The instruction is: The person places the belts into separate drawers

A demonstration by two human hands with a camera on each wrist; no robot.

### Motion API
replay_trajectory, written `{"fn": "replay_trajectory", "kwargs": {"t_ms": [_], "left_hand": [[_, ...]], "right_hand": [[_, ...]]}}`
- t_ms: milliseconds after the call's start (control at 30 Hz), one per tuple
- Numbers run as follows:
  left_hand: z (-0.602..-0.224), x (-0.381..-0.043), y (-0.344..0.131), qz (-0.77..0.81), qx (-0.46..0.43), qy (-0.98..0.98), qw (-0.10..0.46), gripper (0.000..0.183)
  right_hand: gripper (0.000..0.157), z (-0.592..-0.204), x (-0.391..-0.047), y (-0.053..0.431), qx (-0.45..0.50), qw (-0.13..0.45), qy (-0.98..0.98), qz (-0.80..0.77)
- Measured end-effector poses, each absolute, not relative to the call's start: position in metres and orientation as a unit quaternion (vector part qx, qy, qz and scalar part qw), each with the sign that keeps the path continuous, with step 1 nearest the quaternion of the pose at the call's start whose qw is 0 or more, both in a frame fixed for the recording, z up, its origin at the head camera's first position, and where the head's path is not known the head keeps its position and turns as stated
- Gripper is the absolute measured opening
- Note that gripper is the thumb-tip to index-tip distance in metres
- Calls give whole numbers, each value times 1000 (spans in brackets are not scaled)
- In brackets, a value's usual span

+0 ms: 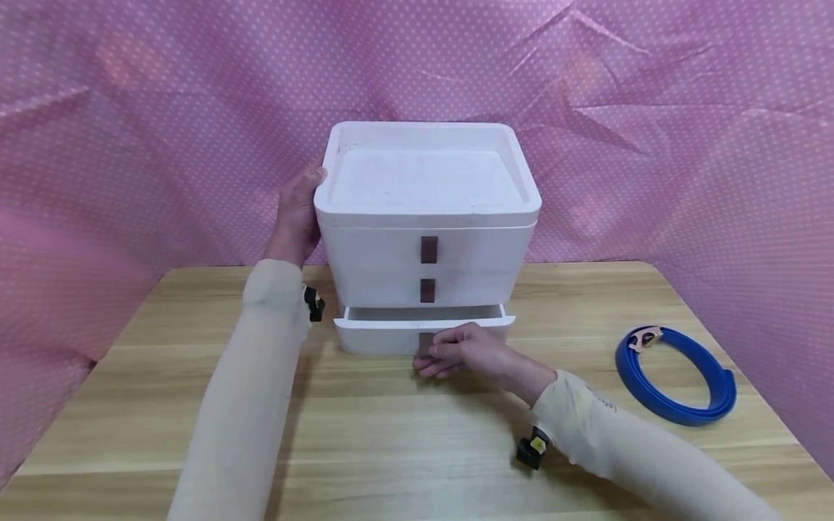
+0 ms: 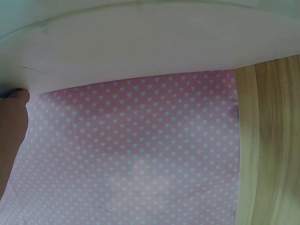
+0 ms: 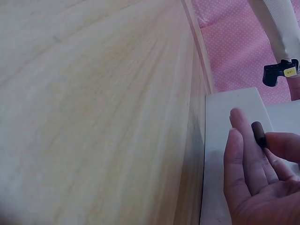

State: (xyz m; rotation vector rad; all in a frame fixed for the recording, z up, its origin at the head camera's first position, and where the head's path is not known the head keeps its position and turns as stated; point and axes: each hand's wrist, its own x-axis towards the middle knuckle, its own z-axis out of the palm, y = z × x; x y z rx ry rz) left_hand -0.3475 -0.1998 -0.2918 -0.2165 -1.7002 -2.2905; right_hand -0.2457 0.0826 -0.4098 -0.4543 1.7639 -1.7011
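- Head view: the white drawer unit in front of you stands on the wooden table, toward its far edge, and carries a shallow rimmed tray on top whose pale floor you see.
- The bottom drawer stands partly out; you see a strip of its shaded grey inside.
- Above it, the middle drawer and the top drawer sit flush, so their insides are hidden from you.
- Your right hand is at that bottom drawer's front, pinching its brown tab narrowly by the thumb, while other fingers reach out nearly straight, as the right wrist view shows.
- Your left hand is against the unit's left side, thumb on the upper rim; its other fingers are mostly hidden, so you cannot tell their spread.
- To your right, well apart, lies a coiled blue belt with a metal buckle.
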Motion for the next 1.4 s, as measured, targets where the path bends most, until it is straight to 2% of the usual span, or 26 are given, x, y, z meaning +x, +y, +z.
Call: {"fn": "replay_trajectory", "kwargs": {"t_ms": [533,1400], "left_hand": [[-291,-347,-200,-788,-67,-596,138,47],[-290,-344,-201,-787,-57,-600,132,42]], "right_hand": [[20,-407,-237,83,-165,318,678,-642],[19,-408,-230,84,-156,325,670,-649]]}}
